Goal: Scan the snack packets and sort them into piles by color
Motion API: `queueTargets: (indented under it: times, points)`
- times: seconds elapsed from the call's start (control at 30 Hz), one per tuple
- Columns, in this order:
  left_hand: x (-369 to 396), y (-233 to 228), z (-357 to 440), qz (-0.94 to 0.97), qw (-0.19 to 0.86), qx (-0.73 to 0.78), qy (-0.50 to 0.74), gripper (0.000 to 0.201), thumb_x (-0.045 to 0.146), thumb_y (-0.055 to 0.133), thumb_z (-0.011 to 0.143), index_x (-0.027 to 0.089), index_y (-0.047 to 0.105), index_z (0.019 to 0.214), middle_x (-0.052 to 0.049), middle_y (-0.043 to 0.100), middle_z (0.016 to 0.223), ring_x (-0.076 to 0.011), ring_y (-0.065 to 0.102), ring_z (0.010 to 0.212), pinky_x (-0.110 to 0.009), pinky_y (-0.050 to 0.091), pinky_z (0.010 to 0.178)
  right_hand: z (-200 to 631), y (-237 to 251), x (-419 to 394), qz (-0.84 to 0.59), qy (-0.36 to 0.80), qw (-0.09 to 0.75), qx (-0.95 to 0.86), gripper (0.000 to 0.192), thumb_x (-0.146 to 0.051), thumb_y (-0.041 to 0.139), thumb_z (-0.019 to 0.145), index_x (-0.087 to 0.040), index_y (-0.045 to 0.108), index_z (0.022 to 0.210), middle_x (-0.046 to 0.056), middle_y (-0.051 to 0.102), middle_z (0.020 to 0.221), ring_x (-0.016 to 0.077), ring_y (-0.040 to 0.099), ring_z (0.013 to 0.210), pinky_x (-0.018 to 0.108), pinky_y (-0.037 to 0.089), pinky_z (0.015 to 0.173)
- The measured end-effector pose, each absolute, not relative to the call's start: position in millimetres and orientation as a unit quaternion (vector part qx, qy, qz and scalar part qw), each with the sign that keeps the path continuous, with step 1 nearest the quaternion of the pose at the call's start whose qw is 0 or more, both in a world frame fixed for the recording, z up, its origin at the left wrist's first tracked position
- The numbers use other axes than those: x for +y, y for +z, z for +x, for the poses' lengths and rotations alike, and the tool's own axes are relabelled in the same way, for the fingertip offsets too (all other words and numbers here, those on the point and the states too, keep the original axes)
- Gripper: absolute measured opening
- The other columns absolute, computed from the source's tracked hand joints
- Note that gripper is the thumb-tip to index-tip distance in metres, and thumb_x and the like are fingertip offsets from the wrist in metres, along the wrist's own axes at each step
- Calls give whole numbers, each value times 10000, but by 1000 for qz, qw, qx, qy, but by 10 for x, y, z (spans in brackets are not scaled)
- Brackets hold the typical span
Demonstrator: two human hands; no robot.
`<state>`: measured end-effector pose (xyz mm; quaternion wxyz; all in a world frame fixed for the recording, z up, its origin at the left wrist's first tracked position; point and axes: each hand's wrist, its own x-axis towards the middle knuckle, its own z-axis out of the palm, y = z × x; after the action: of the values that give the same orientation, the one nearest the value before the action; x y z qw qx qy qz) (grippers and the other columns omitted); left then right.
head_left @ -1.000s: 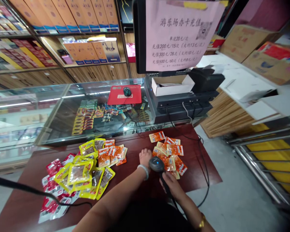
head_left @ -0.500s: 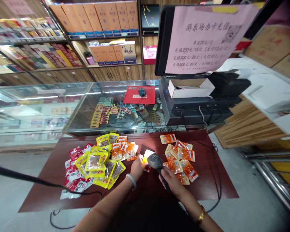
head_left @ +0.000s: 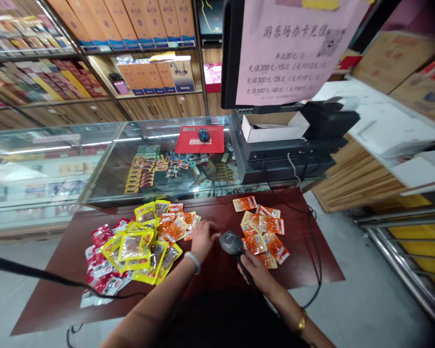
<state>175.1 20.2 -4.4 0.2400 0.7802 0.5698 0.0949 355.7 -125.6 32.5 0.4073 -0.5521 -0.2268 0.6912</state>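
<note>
My right hand [head_left: 253,267] is closed round the handle of a black barcode scanner [head_left: 232,241], whose head points away from me over the table. My left hand [head_left: 204,240] is beside the left group of orange snack packets [head_left: 177,227], slightly blurred, with thumb and fingers apart and no packet visible between them. Yellow-edged snack packets [head_left: 135,246] lie heaped left of it, partly over red and white packets [head_left: 101,270]. More orange packets [head_left: 271,225] are spread right of the scanner.
All packets lie on a dark red table [head_left: 217,285]. Behind it stands a glass display counter [head_left: 105,181] bearing a red mat [head_left: 184,140], a mouse [head_left: 203,135] and a monitor with a pink notice [head_left: 282,58]. Black cables [head_left: 319,256] run along the table's right side.
The packet lit under the scanner has left my left hand, which has moved left and up toward the left orange packets. The scanner's bright light is gone. The view has shifted slightly.
</note>
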Motion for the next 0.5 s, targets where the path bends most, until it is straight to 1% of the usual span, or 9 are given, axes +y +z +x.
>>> queueTargets:
  times: [0.07,0.17,0.3,0.37,0.43,0.5]
  points:
    - [109,-86,2090,818,285,497,49,270,323,608,813,261,625,1076,-60,605,1145,-232,500,1113,-351,358,949,3612,311,-1329,-563,677,420,-219,561,-760,585,705,-217,477,800,-97,447,492,48,317,362,175,229,355]
    - [-2,-148,2491,833,305,461,-24,281,330,563,844,271,629,1110,-64,598,1159,-227,491,1106,-353,354,929,3678,274,-1441,-583,658,433,-198,566,-763,592,695,-218,456,758,-94,452,488,50,334,369,172,237,364]
    - [-141,-193,2752,852,282,434,-72,347,371,576,825,243,608,1146,-97,543,1259,-273,428,1188,-407,298,1009,3732,236,-1551,-596,648,445,-164,571,-763,607,682,-219,443,750,-94,458,492,45,330,362,169,242,362]
    - [-207,-200,2783,855,269,436,-75,338,375,571,823,219,609,1120,-115,535,1274,-298,423,1205,-429,298,1012,3742,226,-1576,-593,652,447,-152,582,-770,614,666,-220,454,770,-102,442,482,44,316,353,168,235,354]
    - [-245,-198,2762,850,272,446,-75,284,373,550,837,202,619,1053,-121,586,1198,-300,474,1166,-432,325,986,3743,219,-1584,-586,658,449,-145,590,-774,619,657,-221,471,801,-106,434,474,45,309,346,170,229,349]
    - [-243,-194,2683,833,302,457,-72,225,355,536,853,195,618,987,-107,652,1042,-269,561,1057,-406,362,946,3737,214,-1575,-581,663,450,-144,592,-773,619,657,-220,483,819,-104,441,475,45,306,342,174,225,347]
